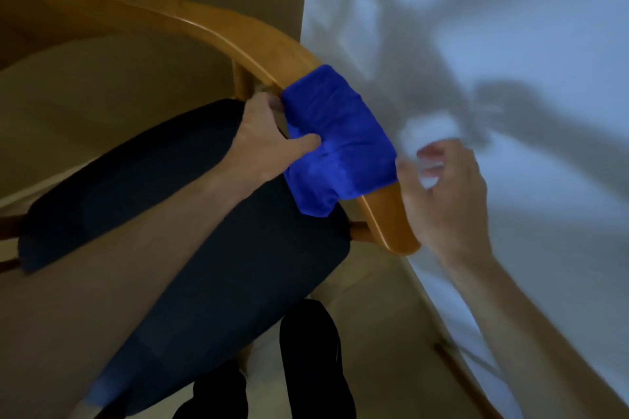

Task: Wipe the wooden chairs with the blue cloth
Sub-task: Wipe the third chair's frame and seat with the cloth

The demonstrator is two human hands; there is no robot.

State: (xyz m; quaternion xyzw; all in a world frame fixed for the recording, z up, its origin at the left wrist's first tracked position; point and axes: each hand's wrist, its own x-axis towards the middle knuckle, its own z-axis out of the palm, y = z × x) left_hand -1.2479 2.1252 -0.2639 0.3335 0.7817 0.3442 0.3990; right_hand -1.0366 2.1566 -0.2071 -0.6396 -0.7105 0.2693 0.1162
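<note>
The cloth (335, 139) is draped over the curved wooden rail (218, 34) of the chair (391, 221), near the rail's free end, covering its top and hanging down on the seat side. The left hand (269, 143) grips the cloth from the inner side: the thumb lies pressed across the blue fabric, and the fingers curl in under the rail, where they are partly hidden. The right hand (449, 201) is on the outer side of the rail, just beside the cloth's lower edge and the bare wooden tip; it is blurred, its fingers are loosely bent, and whether any fingertip touches the cloth or the wood cannot be told. It holds nothing that can be made out. The 2 hands are apart, 1 on each side of the rail, with the cloth between them. Under the rail sits the chair's dark seat (190, 214), and the left forearm crosses above it. A thin wooden upright joins the rail to the chair frame just beside the left hand. A pale wall (510, 44) stands close behind the chair's outer side and carries soft grey shadows. At the bottom, 2 dark shoes (306, 360) stand on a light floor (374, 299) beside the seat.
</note>
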